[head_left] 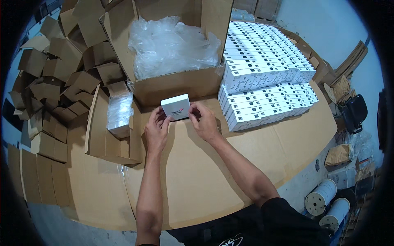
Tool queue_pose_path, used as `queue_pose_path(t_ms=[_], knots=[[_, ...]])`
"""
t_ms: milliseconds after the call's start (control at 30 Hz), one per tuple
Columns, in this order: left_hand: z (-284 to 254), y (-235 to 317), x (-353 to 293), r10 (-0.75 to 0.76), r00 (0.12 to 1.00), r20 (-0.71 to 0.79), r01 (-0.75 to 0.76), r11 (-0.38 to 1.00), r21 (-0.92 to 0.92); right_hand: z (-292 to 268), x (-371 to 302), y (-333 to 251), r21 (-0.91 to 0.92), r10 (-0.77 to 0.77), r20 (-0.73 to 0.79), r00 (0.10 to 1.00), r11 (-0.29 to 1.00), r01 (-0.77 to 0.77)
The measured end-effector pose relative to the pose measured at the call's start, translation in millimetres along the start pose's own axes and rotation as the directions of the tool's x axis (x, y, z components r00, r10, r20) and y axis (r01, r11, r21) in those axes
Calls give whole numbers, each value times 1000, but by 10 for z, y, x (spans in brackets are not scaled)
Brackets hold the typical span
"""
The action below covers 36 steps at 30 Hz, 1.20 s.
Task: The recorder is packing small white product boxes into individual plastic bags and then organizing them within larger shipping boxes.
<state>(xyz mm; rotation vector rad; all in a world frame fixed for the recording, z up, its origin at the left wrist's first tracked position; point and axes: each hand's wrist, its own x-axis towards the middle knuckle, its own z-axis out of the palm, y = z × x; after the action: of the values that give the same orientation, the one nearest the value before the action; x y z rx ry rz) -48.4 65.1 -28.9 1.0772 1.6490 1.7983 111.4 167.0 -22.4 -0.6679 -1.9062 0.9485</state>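
A small white box (175, 107) with a red and dark print stands between my two hands, just in front of the big carton. My left hand (156, 128) is closed on its left side, thumb at the lower front corner. At its right edge, my right hand (202, 121) has its fingers curled with thumb and forefinger against the box. To the left of my left hand, an open cardboard carton (107, 151) holds a stack of plastic-wrapped packs (120, 110). Clear plastic bags (172, 49) fill the big open carton (180, 84) beyond my hands.
Rows of white boxes (262, 74) are stacked at the right on the cardboard-covered table (193, 176). Many open brown cartons (53, 94) pile up at the left. Cable spools (322, 197) and a black chair back (355, 112) stand on the floor at the right.
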Motion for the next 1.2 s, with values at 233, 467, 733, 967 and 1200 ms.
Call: queue_pose_path(t_ms=[233, 467, 733, 967, 1200], knots=[[-23, -49, -6, 50, 999, 15, -52, 991, 124, -19, -16, 33, 20, 72, -11, 997, 997, -72], [10, 74, -49, -4, 1000, 12, 2, 987, 159, -37, -36, 46, -22, 15, -10, 1000, 1000, -15], [36, 299, -148, 123, 982, -143, -97, 980, 175, -84, -229, -32, -233, 22, -29, 999, 972, -28], [172, 835, 18, 579, 808, -104, -461, 733, 500, -86, -293, 24, -394, -22, -18, 1000, 919, 13], [600, 1519, 1050, 721, 690, -55, -585, 601, 544, -103, -301, -15, -303, 43, -81, 996, 951, -66]])
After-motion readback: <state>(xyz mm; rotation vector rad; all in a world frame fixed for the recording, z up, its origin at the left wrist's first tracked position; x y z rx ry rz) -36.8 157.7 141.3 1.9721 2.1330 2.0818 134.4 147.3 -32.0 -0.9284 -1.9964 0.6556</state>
